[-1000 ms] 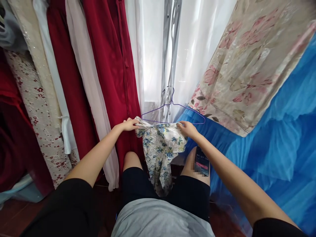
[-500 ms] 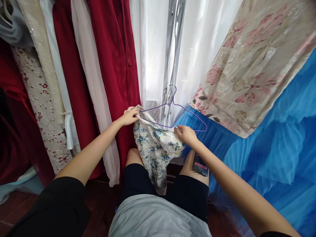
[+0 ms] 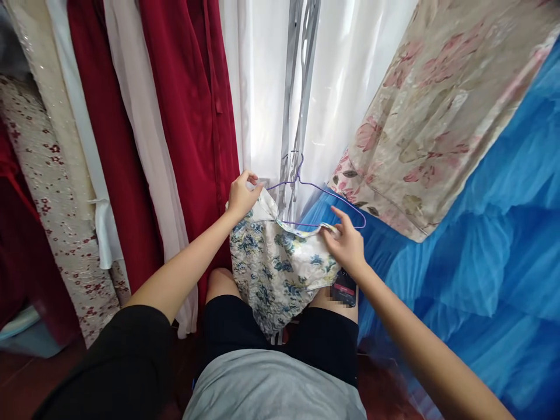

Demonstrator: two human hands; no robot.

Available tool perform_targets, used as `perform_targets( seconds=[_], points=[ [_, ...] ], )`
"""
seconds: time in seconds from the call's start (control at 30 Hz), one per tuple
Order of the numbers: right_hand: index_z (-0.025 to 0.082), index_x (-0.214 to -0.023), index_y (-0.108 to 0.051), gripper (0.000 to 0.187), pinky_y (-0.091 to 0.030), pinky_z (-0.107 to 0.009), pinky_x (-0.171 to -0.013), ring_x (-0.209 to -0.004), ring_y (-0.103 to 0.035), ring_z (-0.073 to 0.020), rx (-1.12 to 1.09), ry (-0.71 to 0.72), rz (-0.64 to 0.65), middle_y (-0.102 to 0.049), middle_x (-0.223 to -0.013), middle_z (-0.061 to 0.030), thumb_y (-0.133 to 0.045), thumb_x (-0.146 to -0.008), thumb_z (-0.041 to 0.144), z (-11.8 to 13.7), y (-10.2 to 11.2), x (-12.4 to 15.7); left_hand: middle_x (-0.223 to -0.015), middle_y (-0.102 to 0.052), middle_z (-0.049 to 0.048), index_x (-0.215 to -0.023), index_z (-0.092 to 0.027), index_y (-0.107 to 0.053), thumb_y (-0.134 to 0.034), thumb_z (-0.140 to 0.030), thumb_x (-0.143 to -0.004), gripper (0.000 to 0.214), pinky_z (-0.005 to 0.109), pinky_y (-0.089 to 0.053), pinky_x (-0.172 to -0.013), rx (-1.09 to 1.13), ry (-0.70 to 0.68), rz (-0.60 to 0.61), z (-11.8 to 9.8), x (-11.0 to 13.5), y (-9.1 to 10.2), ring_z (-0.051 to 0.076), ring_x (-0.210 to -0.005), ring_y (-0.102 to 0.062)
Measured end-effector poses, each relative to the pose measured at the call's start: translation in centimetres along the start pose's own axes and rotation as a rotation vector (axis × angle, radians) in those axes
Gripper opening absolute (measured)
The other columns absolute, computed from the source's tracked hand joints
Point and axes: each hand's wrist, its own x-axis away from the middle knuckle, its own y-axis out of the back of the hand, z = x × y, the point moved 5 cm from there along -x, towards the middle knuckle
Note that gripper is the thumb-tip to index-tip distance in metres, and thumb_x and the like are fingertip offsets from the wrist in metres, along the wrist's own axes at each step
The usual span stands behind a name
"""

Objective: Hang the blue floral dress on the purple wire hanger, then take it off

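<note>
A white garment with blue and yellow flowers point(image 3: 280, 268) hangs over my lap, its left shoulder draped over a purple wire hanger point(image 3: 330, 192). At that left shoulder, my left hand point(image 3: 245, 195) pinches the cloth near the hanger's arm. My right hand point(image 3: 346, 240) grips the garment's other shoulder edge between thumb and curled fingers, with the index finger raised. The hanger's right end sticks out bare beside that hand. Its hook rests by a grey metal stand point(image 3: 294, 105).
Dark red gowns point(image 3: 175, 87) and a beaded dress point(image 3: 56, 192) hang on the left. White curtain cloth point(image 3: 262, 76) lies behind the stand. To the right hang a beige floral dress point(image 3: 420, 134) and blue tulle point(image 3: 464, 291). A phone point(image 3: 344, 290) rests on my right thigh.
My left hand has shifted right and up, bringing the garment's left shoulder over the hanger's left arm. My right hand has moved slightly right, its index finger now lifted. The view has shifted a little.
</note>
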Motion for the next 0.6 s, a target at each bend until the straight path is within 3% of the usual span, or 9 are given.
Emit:
perform_targets(
  seconds=[0.1, 0.2, 0.27, 0.33, 0.43, 0.5, 0.6],
  points=[
    [0.019, -0.152, -0.042, 0.078, -0.05, -0.034, -0.071, -0.082, -0.071, -0.0283, 0.161, -0.039, -0.03, -0.075, -0.093, -0.0064, -0.063, -0.08, 0.041, -1.9, 2.4, -1.2, -0.071, -0.065, 0.0016, -0.075, -0.019, -0.061, -0.067, -0.038, -0.085, 0.023, 0.029, -0.041, -0.068, -0.051, -0.024, 0.033, -0.1, -0.1, -0.2, 0.016, -0.068, -0.059],
    [0.017, -0.135, -0.063, 0.059, -0.05, -0.033, -0.068, -0.082, -0.07, -0.0283, 0.17, -0.054, 0.105, -0.075, -0.09, -0.0077, -0.064, -0.08, 0.038, -3.1, 3.8, -3.7, -0.066, -0.062, 0.0014, -0.069, -0.019, -0.061, -0.066, -0.045, -0.086, 0.031, 0.029, -0.038, -0.064, -0.088, -0.006, 0.076, -0.2, -0.4, -0.1, 0.016, -0.063, -0.056],
    [0.015, -0.105, -0.076, 0.037, -0.048, -0.031, -0.062, -0.072, -0.068, -0.0257, 0.042, -0.06, 0.292, -0.074, -0.079, -0.007, -0.065, -0.08, 0.04, -3.5, 4.2, -5.5, -0.066, -0.062, 0.0016, -0.069, -0.019, -0.061, -0.065, -0.047, -0.086, 0.033, 0.029, -0.036, -0.063, -0.121, 0.008, 0.082, 0.1, -0.6, 0.3, 0.016, -0.063, -0.054],
    [0.014, -0.085, -0.076, 0.033, -0.046, -0.03, -0.055, -0.06, -0.065, -0.0222, -0.183, -0.137, 0.477, -0.07, -0.067, -0.0054, -0.069, -0.079, 0.046, -3.8, 4.4, -6.8, -0.063, -0.059, 0.001, -0.066, -0.019, -0.06, -0.063, -0.048, -0.087, 0.035, 0.03, -0.033, -0.063, -0.143, 0.044, 0.083, 1.2, -0.7, 1.0, 0.016, -0.062, -0.05],
    [0.014, -0.082, -0.075, 0.036, -0.05, -0.032, -0.054, -0.056, -0.065, -0.0221, -0.56, -0.373, 0.63, -0.072, -0.066, -0.0073, -0.076, -0.074, 0.05, -4.1, 3.9, -7.4, -0.053, -0.045, -0.0015, -0.056, -0.019, -0.053, -0.062, -0.046, -0.087, 0.042, 0.029, -0.028, -0.061, -0.038, 0.18, 0.127, 4.3, -0.3, 1.9, 0.015, -0.058, -0.042],
    [0.013, -0.086, -0.075, 0.039, -0.055, -0.037, -0.061, -0.064, -0.07, -0.0259, -0.746, -0.486, 0.635, -0.075, -0.074, -0.0108, -0.073, -0.078, 0.051, -3.7, 2.6, -6.8, -0.052, -0.041, -0.0025, -0.053, -0.019, -0.051, -0.066, -0.045, -0.084, 0.043, 0.027, -0.027, -0.059, 0.169, 0.331, 0.171, 6.8, 0.7, 2.1, 0.014, -0.058, -0.039],
    [0.014, -0.098, -0.073, 0.043, -0.059, -0.04, -0.073, -0.085, -0.074, -0.0298, -0.721, -0.449, 0.438, -0.077, -0.09, -0.0122, -0.059, -0.091, 0.054, -2.8, 0.2, -5.2, -0.057, -0.048, -0.0023, -0.06, -0.018, -0.056, -0.069, -0.048, -0.08, 0.039, 0.025, -0.03, -0.057, 0.401, 0.48, 0.178, 9.3, 3.1, 1.7, 0.013, -0.059, -0.041]
  ],
)
